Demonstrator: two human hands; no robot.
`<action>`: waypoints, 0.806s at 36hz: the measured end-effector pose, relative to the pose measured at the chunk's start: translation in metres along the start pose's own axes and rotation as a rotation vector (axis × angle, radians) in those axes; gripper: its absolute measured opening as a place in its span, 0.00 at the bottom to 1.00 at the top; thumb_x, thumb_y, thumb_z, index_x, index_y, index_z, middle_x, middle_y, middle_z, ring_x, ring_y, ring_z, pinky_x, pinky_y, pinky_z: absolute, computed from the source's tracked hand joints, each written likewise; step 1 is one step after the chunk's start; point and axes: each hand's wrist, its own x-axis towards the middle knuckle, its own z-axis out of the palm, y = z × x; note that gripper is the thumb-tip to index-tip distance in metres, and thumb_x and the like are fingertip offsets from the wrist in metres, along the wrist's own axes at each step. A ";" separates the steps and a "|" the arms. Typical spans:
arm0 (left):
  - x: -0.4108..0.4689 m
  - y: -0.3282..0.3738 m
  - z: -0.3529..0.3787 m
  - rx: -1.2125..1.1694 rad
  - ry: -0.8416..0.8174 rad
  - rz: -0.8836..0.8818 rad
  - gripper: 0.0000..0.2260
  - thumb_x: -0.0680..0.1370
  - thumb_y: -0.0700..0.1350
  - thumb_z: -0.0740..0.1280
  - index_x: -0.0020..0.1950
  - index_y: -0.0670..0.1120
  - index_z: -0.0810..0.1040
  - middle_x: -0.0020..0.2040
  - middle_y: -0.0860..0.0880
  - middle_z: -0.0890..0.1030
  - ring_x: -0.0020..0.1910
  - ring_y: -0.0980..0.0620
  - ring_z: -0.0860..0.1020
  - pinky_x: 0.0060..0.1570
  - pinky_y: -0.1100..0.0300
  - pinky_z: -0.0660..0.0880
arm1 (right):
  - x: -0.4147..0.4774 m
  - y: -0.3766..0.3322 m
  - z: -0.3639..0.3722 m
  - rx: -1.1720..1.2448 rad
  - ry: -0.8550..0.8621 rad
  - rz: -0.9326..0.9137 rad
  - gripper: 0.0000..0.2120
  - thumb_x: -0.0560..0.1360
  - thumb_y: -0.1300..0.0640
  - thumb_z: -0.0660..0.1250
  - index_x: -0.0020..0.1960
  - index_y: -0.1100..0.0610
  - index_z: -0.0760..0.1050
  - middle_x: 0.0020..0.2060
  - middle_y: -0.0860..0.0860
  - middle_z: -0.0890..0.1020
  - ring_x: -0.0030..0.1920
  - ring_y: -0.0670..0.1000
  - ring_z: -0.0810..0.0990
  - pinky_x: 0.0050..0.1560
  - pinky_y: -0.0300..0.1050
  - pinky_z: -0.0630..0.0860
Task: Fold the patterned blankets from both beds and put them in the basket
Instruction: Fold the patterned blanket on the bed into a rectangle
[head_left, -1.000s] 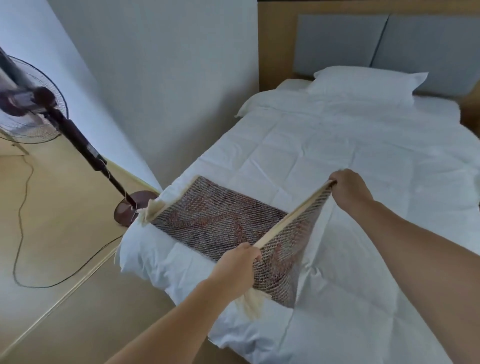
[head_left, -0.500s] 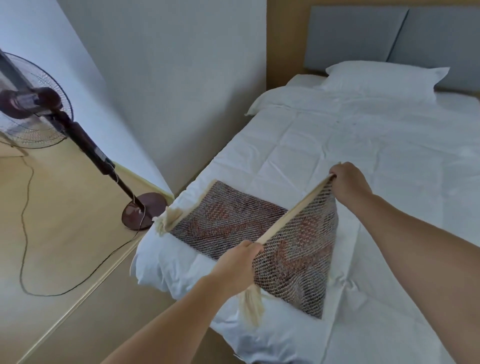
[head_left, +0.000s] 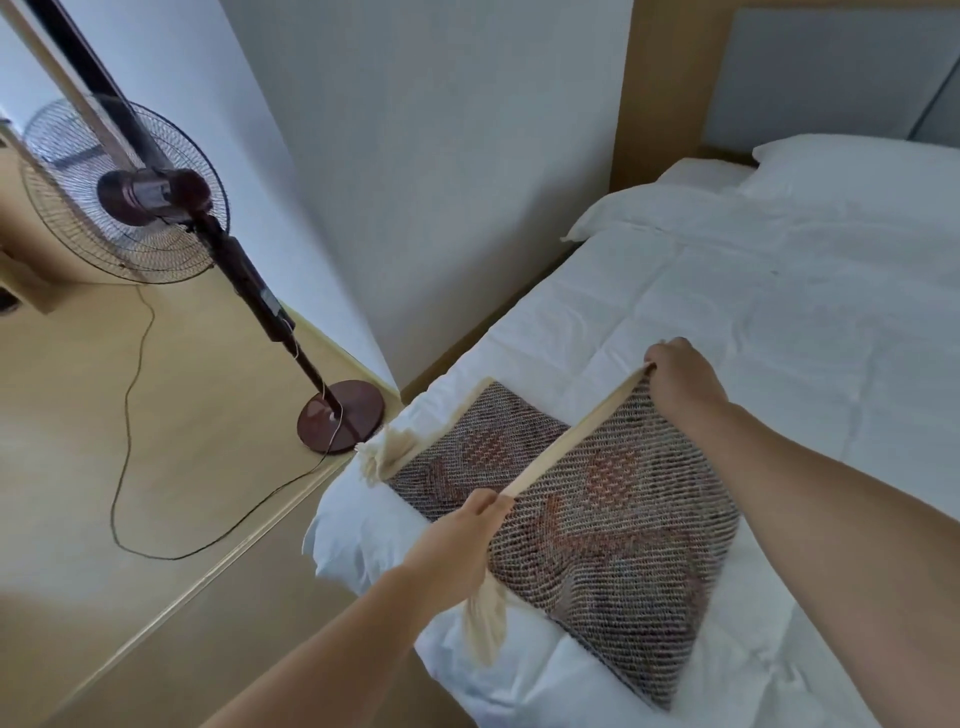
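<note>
A patterned blanket (head_left: 613, 535), woven in brown, red and cream with cream tassels, lies partly folded at the foot of the white bed (head_left: 779, 312). Its cream edge is lifted and stretched taut between my hands. My left hand (head_left: 467, 540) grips the near end of that edge, where a tassel hangs down. My right hand (head_left: 680, 379) grips the far end. One half of the blanket lies flat on the duvet toward the left; the other half slopes down to the right. No basket is in view.
A dark red standing fan (head_left: 156, 202) stands on the wooden floor left of the bed, its base (head_left: 340, 415) close to the bed corner. Its cable (head_left: 124, 415) loops across the floor. A white pillow (head_left: 857, 166) lies by the headboard. A wall runs along the bed's left side.
Both hands have carried the lifted edge up and toward the right, so more of the right-hand half now shows. The view has shifted left, bringing more of the fan into frame.
</note>
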 end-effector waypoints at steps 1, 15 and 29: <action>0.004 -0.008 -0.001 -0.004 -0.007 -0.009 0.30 0.77 0.33 0.56 0.77 0.50 0.55 0.69 0.53 0.61 0.45 0.48 0.76 0.43 0.52 0.74 | 0.006 -0.004 0.007 0.008 -0.005 0.003 0.15 0.77 0.66 0.54 0.59 0.61 0.74 0.58 0.59 0.71 0.53 0.59 0.74 0.53 0.49 0.71; 0.106 -0.169 -0.010 -0.023 -0.166 0.042 0.32 0.76 0.32 0.56 0.77 0.50 0.52 0.69 0.52 0.61 0.48 0.46 0.77 0.47 0.47 0.76 | 0.103 -0.082 0.124 -0.127 -0.076 0.102 0.11 0.77 0.64 0.54 0.53 0.63 0.73 0.51 0.58 0.73 0.43 0.54 0.72 0.45 0.47 0.72; 0.179 -0.285 0.027 -0.126 -0.364 -0.002 0.36 0.73 0.31 0.57 0.77 0.52 0.50 0.74 0.55 0.55 0.58 0.46 0.74 0.52 0.50 0.77 | 0.176 -0.130 0.262 -0.231 -0.231 0.126 0.08 0.74 0.70 0.60 0.49 0.60 0.72 0.54 0.57 0.70 0.39 0.55 0.74 0.42 0.51 0.76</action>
